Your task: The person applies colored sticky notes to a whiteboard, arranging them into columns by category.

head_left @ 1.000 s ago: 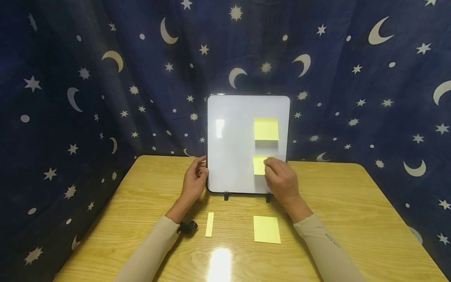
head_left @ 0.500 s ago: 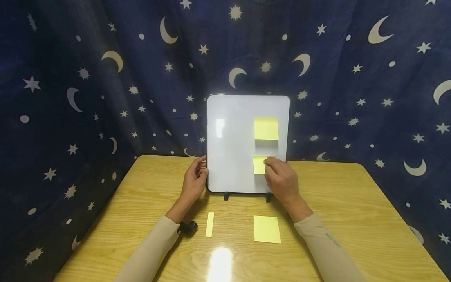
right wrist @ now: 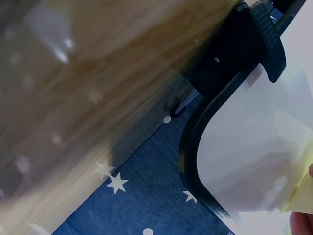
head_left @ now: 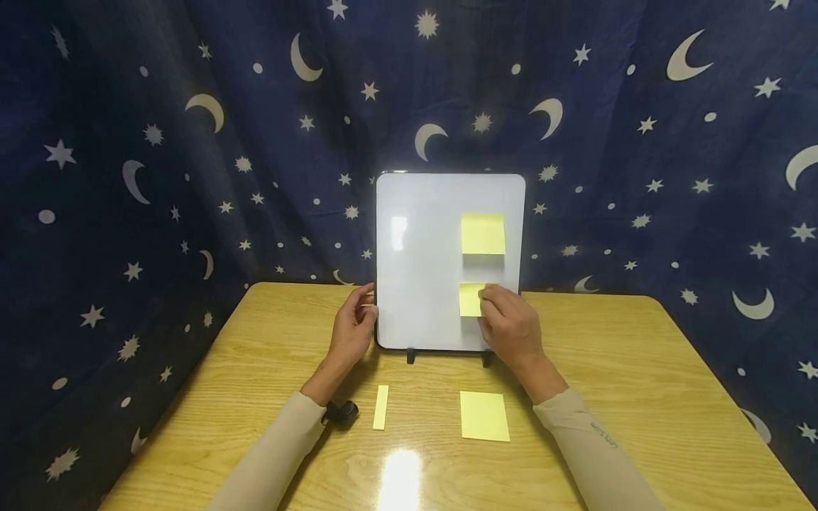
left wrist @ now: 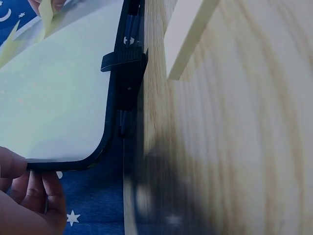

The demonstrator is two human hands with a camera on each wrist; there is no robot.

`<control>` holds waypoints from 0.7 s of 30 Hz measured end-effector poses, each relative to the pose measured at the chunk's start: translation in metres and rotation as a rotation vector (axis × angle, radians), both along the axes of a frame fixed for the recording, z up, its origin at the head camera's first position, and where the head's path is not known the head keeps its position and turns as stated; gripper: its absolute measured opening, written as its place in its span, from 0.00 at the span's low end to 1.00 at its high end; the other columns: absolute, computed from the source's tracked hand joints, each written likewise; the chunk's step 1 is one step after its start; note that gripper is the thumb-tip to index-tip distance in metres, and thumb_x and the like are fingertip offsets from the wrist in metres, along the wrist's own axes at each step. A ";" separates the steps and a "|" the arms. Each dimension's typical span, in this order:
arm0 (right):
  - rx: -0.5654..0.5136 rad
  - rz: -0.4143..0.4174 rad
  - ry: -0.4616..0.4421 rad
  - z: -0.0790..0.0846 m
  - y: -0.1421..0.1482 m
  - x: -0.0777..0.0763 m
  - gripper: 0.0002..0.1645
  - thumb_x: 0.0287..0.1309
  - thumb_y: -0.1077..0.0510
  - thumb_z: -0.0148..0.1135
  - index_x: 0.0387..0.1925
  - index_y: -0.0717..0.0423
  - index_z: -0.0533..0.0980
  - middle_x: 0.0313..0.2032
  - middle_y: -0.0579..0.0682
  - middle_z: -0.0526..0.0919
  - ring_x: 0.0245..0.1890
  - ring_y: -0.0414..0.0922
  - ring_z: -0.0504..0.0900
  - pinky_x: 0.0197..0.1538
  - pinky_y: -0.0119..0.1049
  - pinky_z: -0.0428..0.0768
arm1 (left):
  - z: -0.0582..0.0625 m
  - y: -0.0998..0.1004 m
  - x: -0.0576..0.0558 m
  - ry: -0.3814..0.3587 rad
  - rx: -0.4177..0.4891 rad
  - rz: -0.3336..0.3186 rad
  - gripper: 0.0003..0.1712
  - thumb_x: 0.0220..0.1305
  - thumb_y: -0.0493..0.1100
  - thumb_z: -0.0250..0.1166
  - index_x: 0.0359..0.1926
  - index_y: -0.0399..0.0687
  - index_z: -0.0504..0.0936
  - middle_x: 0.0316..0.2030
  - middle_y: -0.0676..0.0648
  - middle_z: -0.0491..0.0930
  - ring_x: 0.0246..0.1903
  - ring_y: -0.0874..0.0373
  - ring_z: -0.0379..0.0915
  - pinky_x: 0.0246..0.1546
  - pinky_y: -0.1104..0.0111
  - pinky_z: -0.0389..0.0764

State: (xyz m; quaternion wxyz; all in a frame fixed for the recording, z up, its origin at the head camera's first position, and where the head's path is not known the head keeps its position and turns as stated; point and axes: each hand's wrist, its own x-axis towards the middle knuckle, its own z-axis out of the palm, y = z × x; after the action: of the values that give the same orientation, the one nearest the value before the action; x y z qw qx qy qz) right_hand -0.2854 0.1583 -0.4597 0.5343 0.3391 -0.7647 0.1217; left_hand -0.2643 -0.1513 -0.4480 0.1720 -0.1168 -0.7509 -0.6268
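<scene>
With our right hand (head_left: 511, 323) we pinch the thin lower yellow note (head_left: 470, 300), at five o'clock on the glossy, round-cornered whiteboard (head_left: 418, 284). Our left hand (head_left: 351, 328), at eight o'clock, grips its black rim (right wrist: 188, 161) between thumb and fingers. A paper square (head_left: 484, 416) lies on the wood-grained table (head_left: 607, 390).

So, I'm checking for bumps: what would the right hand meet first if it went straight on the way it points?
Likely the board, behind the lower note that the right hand pinches; depth is hard to judge.
</scene>
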 end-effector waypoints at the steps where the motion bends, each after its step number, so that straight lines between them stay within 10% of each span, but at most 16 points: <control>1: 0.002 0.002 -0.008 0.000 0.000 0.000 0.05 0.50 0.72 0.58 0.29 0.65 0.80 0.40 0.58 0.88 0.44 0.58 0.88 0.51 0.50 0.87 | 0.000 0.000 0.000 -0.002 -0.001 0.000 0.27 0.73 0.22 0.55 0.71 0.31 0.73 0.56 0.27 0.79 0.53 0.32 0.79 0.49 0.79 0.74; 21: 0.118 -0.006 -0.093 -0.005 0.017 0.007 0.21 0.50 0.59 0.71 0.46 0.67 0.86 0.53 0.62 0.87 0.59 0.63 0.84 0.62 0.56 0.81 | -0.025 -0.010 -0.022 0.059 -0.112 0.047 0.26 0.72 0.28 0.61 0.69 0.42 0.78 0.52 0.38 0.84 0.47 0.45 0.85 0.48 0.68 0.81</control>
State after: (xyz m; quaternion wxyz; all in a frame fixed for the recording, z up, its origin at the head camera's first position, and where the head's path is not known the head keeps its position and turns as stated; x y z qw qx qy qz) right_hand -0.2779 0.1752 -0.4648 0.4776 0.3614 -0.7957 0.0905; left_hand -0.2859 -0.1611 -0.4731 0.2018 -0.1270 -0.7821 -0.5758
